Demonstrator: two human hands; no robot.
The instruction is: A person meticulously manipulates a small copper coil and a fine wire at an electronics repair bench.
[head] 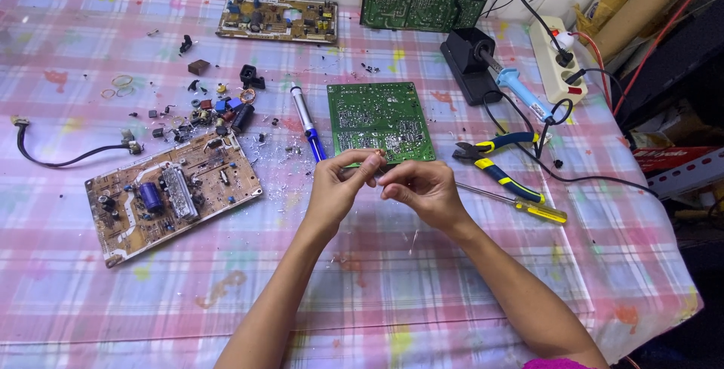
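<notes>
A pink checked tablecloth (pixel 467 263) is seen from above, with two bare hands met at its middle. Far to the left of the grip, a brown circuit board (pixel 173 195) lies component side up, many parts already gone from it; just above it, loose removed components (pixel 215 109) are scattered in a small heap. A little left of the grip, a blue desoldering pump (pixel 308 124) is laid down. The left hand (pixel 335 188) and the right hand (pixel 422 188) are pinched together, fingertips touching, on something too small to be made out; both hands are closed narrow around it. Directly behind the grip, almost touching the fingertips, a green circuit board (pixel 381 121) lies solder side up. Just right of the grip, pliers (pixel 494 159) and a yellow-handled screwdriver (pixel 520 203) are set aside. Farther right and back, a soldering iron (pixel 520 93) rests by its black stand. Stripping appears well under way on the brown board; the green board looks largely untouched.
</notes>
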